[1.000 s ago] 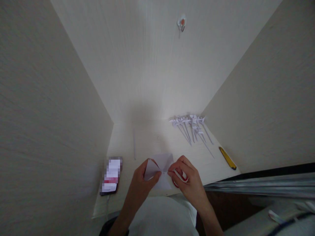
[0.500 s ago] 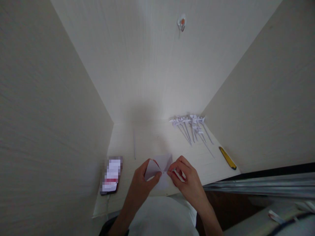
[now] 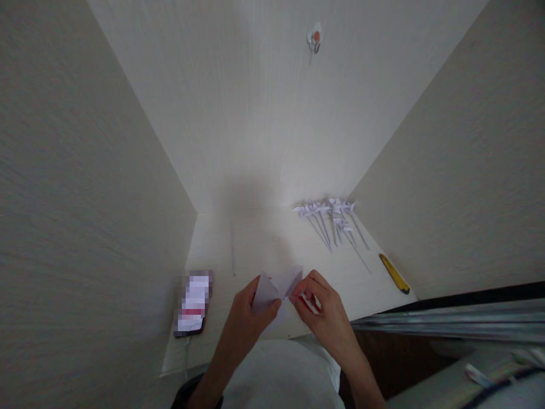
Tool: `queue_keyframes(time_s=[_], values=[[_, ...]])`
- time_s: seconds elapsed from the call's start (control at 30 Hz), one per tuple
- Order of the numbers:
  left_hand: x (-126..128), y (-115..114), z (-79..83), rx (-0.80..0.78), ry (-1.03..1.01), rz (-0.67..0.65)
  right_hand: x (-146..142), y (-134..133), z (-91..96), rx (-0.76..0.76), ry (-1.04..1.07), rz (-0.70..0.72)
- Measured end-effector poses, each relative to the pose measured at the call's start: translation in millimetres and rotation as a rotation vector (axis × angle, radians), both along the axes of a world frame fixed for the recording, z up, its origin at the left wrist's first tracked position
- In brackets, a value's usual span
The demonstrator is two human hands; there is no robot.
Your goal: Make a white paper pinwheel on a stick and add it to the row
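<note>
A white sheet of paper (image 3: 264, 291) is held over the near part of the white tabletop (image 3: 255, 244), its corners bent in toward the middle. My left hand (image 3: 247, 313) grips it from the left, with the thumb pressing near its centre. At the right of that centre, my right hand (image 3: 321, 301) is closed in a pinch, fingertips at the paper. Something red (image 3: 315, 307) shows beneath its curled fingers; its kind cannot be made out. What the right fingertips pinch is too small to name.
Several white paper pinwheels on sticks (image 3: 334, 209) lie at the back right. A yellow utility knife (image 3: 394, 274) rests by the right wall. One thin white stick (image 3: 233, 250) lies left of centre. A phone (image 3: 193, 304) with a cable is at the left. Walls enclose three sides.
The paper has tilted and shifted slightly in my left hand, and its right flap stands a little higher. Both hands stay almost in place.
</note>
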State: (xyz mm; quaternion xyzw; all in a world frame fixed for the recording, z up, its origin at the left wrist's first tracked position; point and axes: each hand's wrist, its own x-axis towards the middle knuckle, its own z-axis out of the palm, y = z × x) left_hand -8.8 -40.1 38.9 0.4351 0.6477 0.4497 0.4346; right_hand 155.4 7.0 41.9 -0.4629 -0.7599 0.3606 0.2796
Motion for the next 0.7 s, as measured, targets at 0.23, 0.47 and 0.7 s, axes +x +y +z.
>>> queue_keyframes(time_s=[0.23, 0.47, 0.7], values=[[-0.9, 0.0, 0.9, -0.004, -0.003, 0.019, -0.9, -1.0, 2.5, -0.009, 0.001, 0.007], [-0.5, 2.8, 0.6, -0.016, -0.053, 0.036, -0.8, -2.2, 5.3, 0.001, 0.007, 0.019], [-2.0, 5.3, -3.8, -0.088, -0.24, 0.126, -1.8, -5.5, 7.7, 0.099, 0.147, -0.058]])
